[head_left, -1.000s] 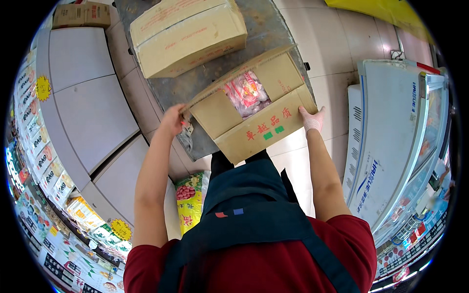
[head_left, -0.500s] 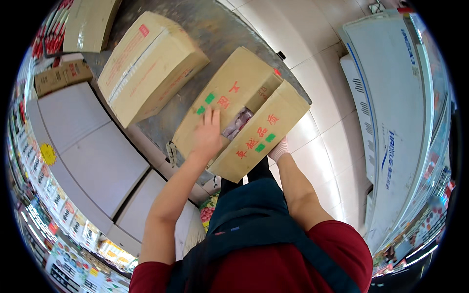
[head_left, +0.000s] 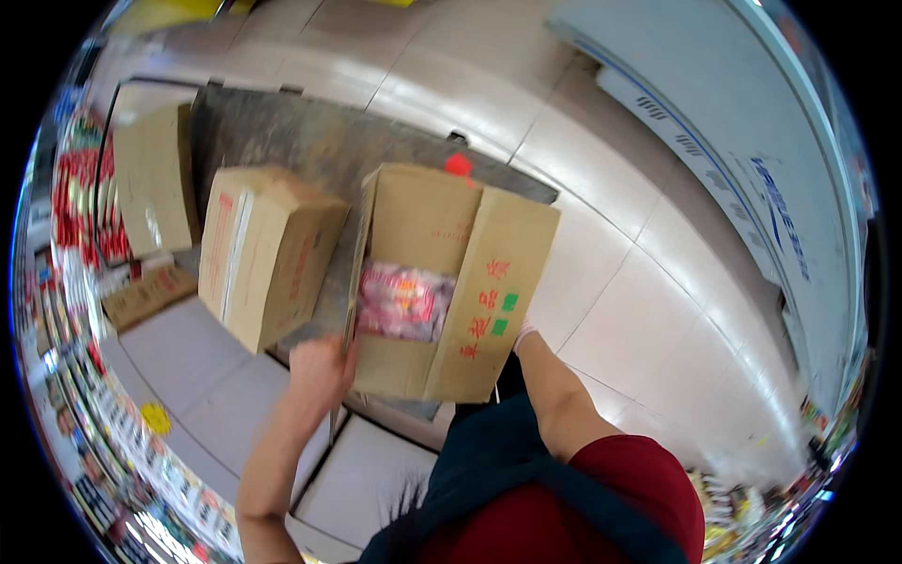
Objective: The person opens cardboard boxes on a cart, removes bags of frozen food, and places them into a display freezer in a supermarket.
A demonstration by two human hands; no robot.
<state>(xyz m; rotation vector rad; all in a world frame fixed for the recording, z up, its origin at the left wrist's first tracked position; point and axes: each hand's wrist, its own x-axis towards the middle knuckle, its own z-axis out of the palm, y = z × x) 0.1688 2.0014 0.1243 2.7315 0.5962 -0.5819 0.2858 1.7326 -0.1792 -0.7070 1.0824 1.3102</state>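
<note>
A cardboard carton with red and green markings stands open in front of me on a dark platform. Pink and clear plastic packs lie inside it. My left hand is closed at the near end of the carton's left flap, which is folded back and seen nearly edge-on. Behind the outspread right flap is my right hand; only a bit of it shows, in a light striped glove, and its fingers are hidden.
Left of the carton stands a taped carton, with another box beyond it inside a black rail. White chest tops and packed shelves line the left. A long white cabinet runs along the right.
The left flap has been swung open to the left, so the packs inside now show widely. My left hand went from lying on that flap to its edge. The whole view has turned.
</note>
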